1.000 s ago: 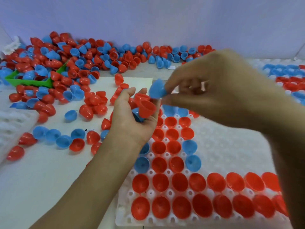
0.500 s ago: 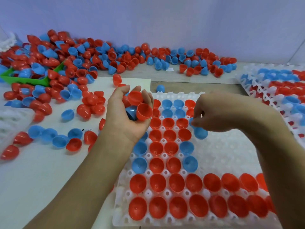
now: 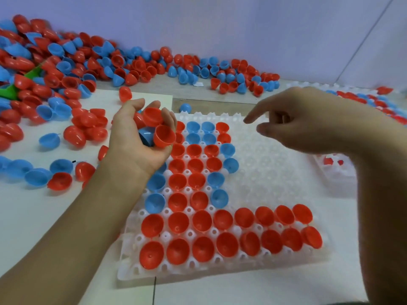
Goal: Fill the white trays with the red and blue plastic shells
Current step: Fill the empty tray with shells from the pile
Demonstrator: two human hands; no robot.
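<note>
Left hand (image 3: 141, 137) cupping handful of red shells (image 3: 164, 137) and one blue shell (image 3: 145, 134), hovering over left edge of white tray (image 3: 271, 172). Right hand (image 3: 308, 122) hanging above tray's far right, holding nothing, index finger extended, others loosely curled. Tray's left columns and two near rows sitting filled. Loose shell pile (image 3: 88, 62) lying far left.

White table (image 3: 33, 216): white tray (image 3: 275, 172), loose shells (image 3: 66, 69), possibly green bin (image 3: 8, 92).
</note>
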